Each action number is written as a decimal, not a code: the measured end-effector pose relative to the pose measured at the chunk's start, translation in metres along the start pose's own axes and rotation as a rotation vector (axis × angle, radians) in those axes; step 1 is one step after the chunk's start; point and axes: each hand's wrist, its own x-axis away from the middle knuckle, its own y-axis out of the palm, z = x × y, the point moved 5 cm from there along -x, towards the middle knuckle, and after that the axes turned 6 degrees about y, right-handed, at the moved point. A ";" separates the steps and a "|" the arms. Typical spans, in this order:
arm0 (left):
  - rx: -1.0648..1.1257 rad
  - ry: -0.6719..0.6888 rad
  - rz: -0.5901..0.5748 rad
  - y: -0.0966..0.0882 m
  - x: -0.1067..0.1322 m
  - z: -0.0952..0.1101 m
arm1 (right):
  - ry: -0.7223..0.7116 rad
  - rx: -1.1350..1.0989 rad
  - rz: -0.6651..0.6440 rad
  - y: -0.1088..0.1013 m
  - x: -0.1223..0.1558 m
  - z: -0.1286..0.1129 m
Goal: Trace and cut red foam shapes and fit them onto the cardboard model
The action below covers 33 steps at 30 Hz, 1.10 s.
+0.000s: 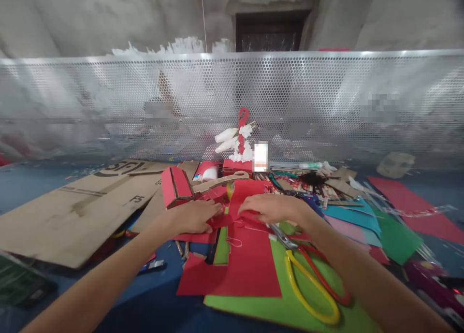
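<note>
My left hand (194,216) and my right hand (270,208) meet over a small red paper piece (226,220) in the middle of the table, fingertips pinched on it from both sides. Under it lies a large red sheet (246,265) on top of a green sheet (290,299). Scissors with yellow and red handles (311,280) rest on the green sheet just below my right wrist. A red box-like cardboard piece (176,185) stands just beyond my left hand.
A flat brown cardboard sheet (72,212) lies at the left. Coloured sheets, teal (348,214), green (393,236) and red (409,205), spread at the right. A red and white paper model (239,147) stands at the back before a perforated metal screen (326,101).
</note>
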 end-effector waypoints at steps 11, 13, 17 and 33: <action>0.175 0.071 0.041 -0.001 -0.010 0.007 | 0.136 -0.038 0.167 0.010 -0.019 -0.001; 0.207 0.058 0.070 -0.002 -0.004 0.007 | 0.129 -0.075 0.174 0.007 -0.019 0.000; 0.333 0.027 0.156 -0.008 0.010 0.007 | 0.132 -0.178 0.229 -0.009 -0.013 0.005; 0.573 0.034 0.513 -0.026 0.029 -0.004 | 0.160 -0.616 0.354 -0.037 0.003 0.028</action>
